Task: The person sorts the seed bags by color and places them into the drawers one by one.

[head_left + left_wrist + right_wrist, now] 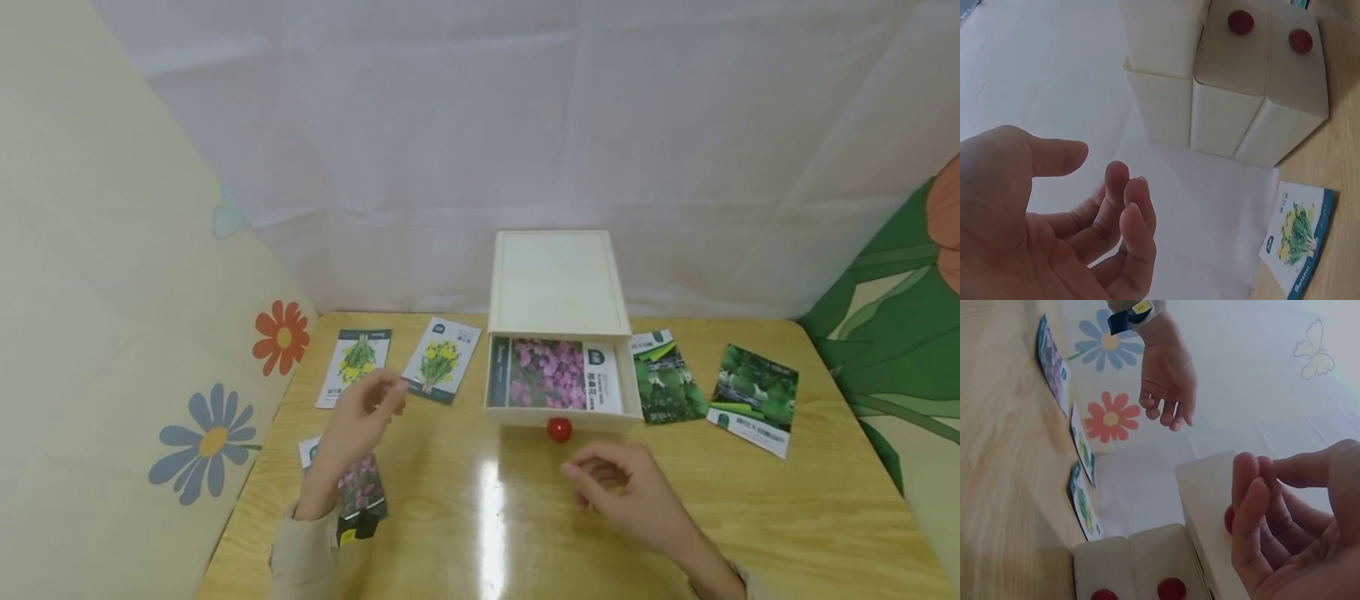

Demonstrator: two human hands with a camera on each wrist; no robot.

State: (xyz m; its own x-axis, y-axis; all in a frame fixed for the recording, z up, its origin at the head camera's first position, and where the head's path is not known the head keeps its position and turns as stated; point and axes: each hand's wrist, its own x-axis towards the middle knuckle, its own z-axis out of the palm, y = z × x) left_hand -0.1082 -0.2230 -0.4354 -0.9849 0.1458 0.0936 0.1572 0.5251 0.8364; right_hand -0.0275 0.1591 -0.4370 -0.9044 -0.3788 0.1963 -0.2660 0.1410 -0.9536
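Note:
A white drawer box (557, 283) stands at the back, its top drawer (517, 417) pulled out. Inside the drawer lies a seed packet (551, 375) with pink flowers. My right hand (630, 493) hovers just in front of the red knob (558, 430), apart from it, fingers loosely bent and nothing visible in them. Over the left side of the table is my left hand (362, 425), also empty, with relaxed fingers. Beneath its wrist sits another pink-flower packet (363, 487), partly hidden. Two yellow-flower packets, one upright-facing (358, 358) and one tilted (442, 358), lie beyond it.
Right of the box are two green packets, one partly behind the drawer (667, 379) and one farther right (753, 398). Lower drawers with red knobs (1240, 22) show in the wrist views. A white cloth (390, 150) hangs behind the wooden table (450, 517).

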